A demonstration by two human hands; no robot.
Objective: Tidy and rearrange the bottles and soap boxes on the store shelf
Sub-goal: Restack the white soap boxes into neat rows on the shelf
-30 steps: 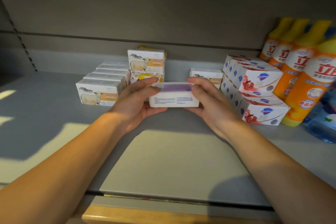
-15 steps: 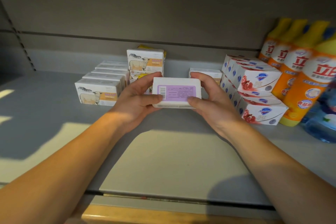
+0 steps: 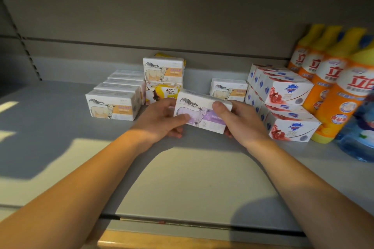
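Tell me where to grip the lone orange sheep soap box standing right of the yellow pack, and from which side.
Pinch the lone orange sheep soap box by its two short ends, coming from the front over the top. It stands on its long edge, face forward, with open shelf on its left; the red-and-white boxes crowd its right, so keep fingers slim there.

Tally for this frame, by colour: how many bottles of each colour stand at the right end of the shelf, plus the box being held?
Orange bottles: 4
Blue bottle: 1 plainly seen
Purple-label soap box: 1
Total: 6
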